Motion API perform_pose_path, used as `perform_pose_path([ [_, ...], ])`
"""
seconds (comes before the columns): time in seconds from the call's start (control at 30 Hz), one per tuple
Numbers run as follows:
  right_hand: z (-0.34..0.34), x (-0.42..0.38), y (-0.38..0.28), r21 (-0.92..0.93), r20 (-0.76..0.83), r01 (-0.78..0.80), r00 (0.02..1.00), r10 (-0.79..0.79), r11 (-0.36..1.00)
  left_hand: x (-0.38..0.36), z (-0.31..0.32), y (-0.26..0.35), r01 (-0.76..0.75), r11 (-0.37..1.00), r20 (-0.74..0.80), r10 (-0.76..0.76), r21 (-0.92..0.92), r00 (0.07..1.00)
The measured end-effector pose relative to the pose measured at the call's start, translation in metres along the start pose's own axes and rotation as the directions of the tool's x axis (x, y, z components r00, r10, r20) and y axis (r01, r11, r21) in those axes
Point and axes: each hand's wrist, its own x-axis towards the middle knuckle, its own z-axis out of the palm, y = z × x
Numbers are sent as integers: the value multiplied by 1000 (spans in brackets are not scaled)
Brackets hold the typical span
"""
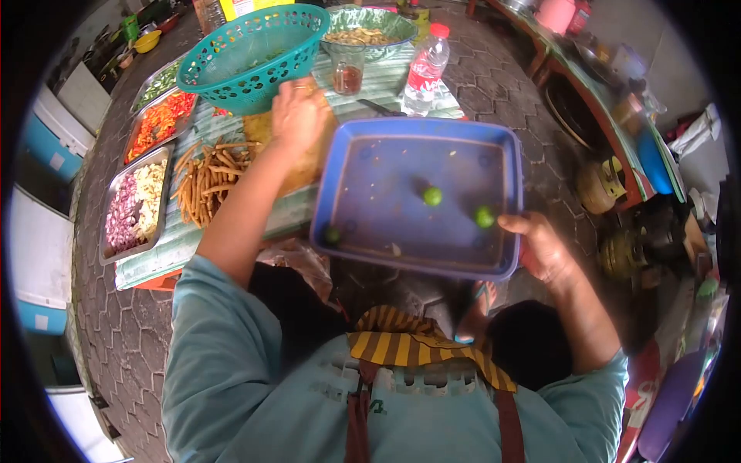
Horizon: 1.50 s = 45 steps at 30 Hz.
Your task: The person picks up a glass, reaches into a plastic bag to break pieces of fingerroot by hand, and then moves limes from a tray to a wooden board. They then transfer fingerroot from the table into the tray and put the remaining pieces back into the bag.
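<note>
My right hand grips the right edge of a blue rectangular plastic tray, thumb over the rim. Inside the tray lie two bright green limes, a darker green one in the left corner, and small pale scraps. My left hand is up at the lower side of a teal perforated colander, its fingers closed against the base. That colander is tilted, with some green bits in it. Below this hand is a wooden chopping board, partly hidden by the forearm.
Brown finger-like roots lie left of the board. Metal trays hold chopped shallots and garlic and cut red chillies. Behind stand a glass, a water bottle, a knife and a green-white basin. Gas cylinders stand right.
</note>
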Motion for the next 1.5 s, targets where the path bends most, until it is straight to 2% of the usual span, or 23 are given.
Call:
perform_pose_path([
  [0.03, -1, 2, 0, 8, 5, 10, 1000, -10, 1000, -1, -6, 18, -157, 956, -77, 142, -249, 987],
  [0.07, -1, 3, 0, 8, -10, 1, 1000, -1, 1000, -4, -11, 39, -312, 828, -184, 254, -466, 949],
  [0.1, 0, 4, -1, 8, -16, -5, 1000, 5, 1000, -10, -19, 64, -328, 647, -116, 348, -689, 930],
  [0.13, 2, 4, -2, 17, -11, 0, 1000, 0, 1000, -17, -33, 87, -342, 485, -77, 486, -805, 871],
  [0.23, 6, 6, -3, 24, -17, 10, 1000, -10, 1000, -35, -43, 128, -292, 368, 69, 717, -883, 694],
  [0.3, 1, 9, 1, -7, -8, 13, 1000, -13, 1000, -29, -33, 134, -321, 445, 180, 774, -836, 607],
  [0.33, 0, 9, 1, -12, -11, 12, 1000, -12, 1000, -26, -29, 140, -329, 433, 167, 781, -839, 601],
  [0.4, 0, 7, 0, -13, -14, 14, 1000, -14, 1000, -23, -39, 152, -157, 305, 91, 662, -939, 744],
  [0.5, 3, 4, -1, -27, -1, 15, 1000, -15, 1000, -39, -68, 179, -164, 376, 150, 679, -912, 719],
  [0.57, 6, 5, -2, -44, 30, 27, 999, -26, 999, -52, -60, 183, -358, 484, 128, 718, -799, 685],
  [0.6, 7, 5, -1, -22, 22, 46, 999, -45, 999, -52, -53, 182, -367, 445, 108, 743, -817, 660],
  [0.7, 8, 8, 2, -8, 17, 72, 997, -71, 997, -50, -53, 170, -244, 468, 165, 674, -849, 720],
  [0.77, 5, 5, 0, -31, -36, 76, 996, -77, 997, -40, -45, 142, -272, 479, 27, 528, -834, 849],
  [0.87, 0, -1, 0, -56, -67, 99, 992, -103, 994, -11, -7, 67, -119, 768, 75, 212, -630, 974],
  [0.97, -4, -4, -2, -59, -66, 115, 991, -118, 992, -4, 35, -8, 80, 954, 24, -77, -290, 997],
  [1.03, -3, -5, -3, -51, -85, 122, 988, -126, 991, -5, 34, -39, 232, 945, 83, -218, -231, 972],
  [1.17, 3, -8, -4, -79, -100, 144, 983, -151, 986, -18, 73, -66, 230, 962, 93, -218, -148, 971],
  [1.23, 5, -10, -4, -92, -122, 138, 981, -149, 986, -20, 84, -66, 174, 983, 18, -173, -54, 985],
  [1.33, 3, -8, -3, -69, -118, 128, 984, -136, 989, -20, 47, -30, 116, 989, -98, -126, -94, 987],
  [1.4, -1, -4, -2, -72, -127, 115, 984, -124, 991, -26, -2, 7, -72, 937, 104, 114, -343, 988],
  [1.43, -4, -3, -2, -77, -133, 103, 985, -113, 992, -31, 7, 11, -180, 718, 123, 349, -673, 929],
  [1.47, -5, -2, -2, -76, -135, 97, 985, -107, 992, -37, -17, 25, -52, 572, 320, 529, -819, 786],
  [1.5, -7, -1, -2, -76, -134, 98, 985, -108, 992, -48, -32, 38, 89, 531, 442, 587, -843, 678],
])
